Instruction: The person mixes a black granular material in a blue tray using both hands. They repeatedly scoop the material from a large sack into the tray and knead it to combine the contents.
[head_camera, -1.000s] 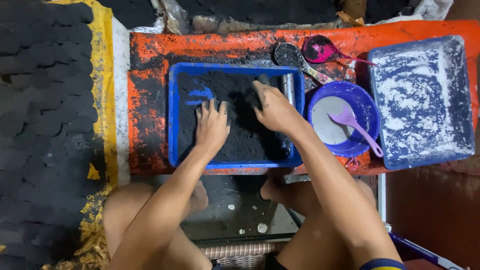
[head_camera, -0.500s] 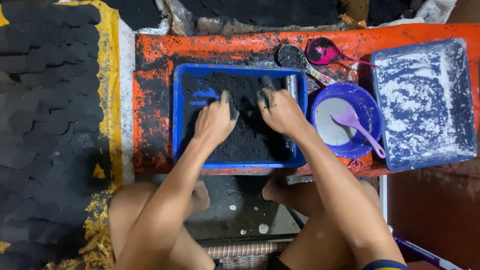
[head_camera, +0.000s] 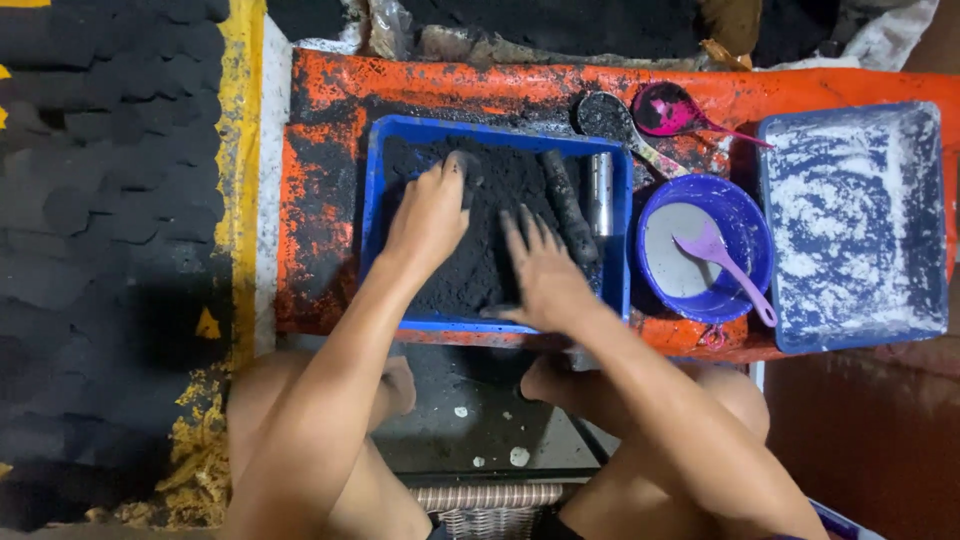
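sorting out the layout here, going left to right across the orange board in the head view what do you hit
Blue tray of black powder with the left hand and then the right hand in it → dark roll → metal tube → purple bowl with a lilac spoon → blue tray dusted white.

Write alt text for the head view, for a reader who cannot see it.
Both bare hands, left hand and right hand, press flat into black powder in a blue tray on an orange table. Right of it stand a purple bowl with a spoon and a white-dusted tray.
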